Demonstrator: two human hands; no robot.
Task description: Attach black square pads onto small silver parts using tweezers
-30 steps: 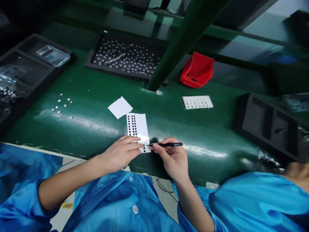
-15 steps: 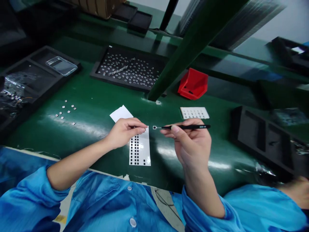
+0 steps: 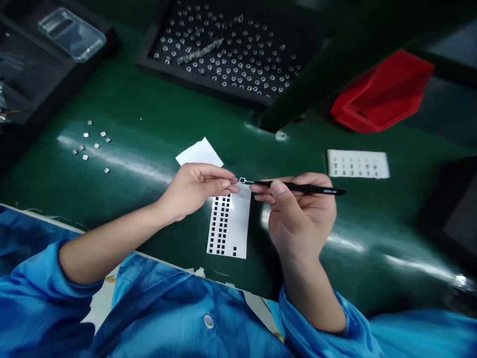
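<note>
Right hand (image 3: 298, 214) pinches thin black tweezers (image 3: 298, 187) gripping a tiny square frame (image 3: 242, 180); left hand (image 3: 196, 191) fingertips pinched together right beside it, above the white sticker sheet (image 3: 229, 223).

Even, fairly bright light is cast from above. Long pale streaks of glare are thrown across the glossy green bench mat (image 3: 149, 114), left of centre and at lower right. The white sticker sheet (image 3: 238, 223) is rendered slightly washed out. Soft shadows are seen beneath the hands. The red bin (image 3: 383, 94) and the right edge are smeared by blur, and straight lines are bent toward the corners.
</note>
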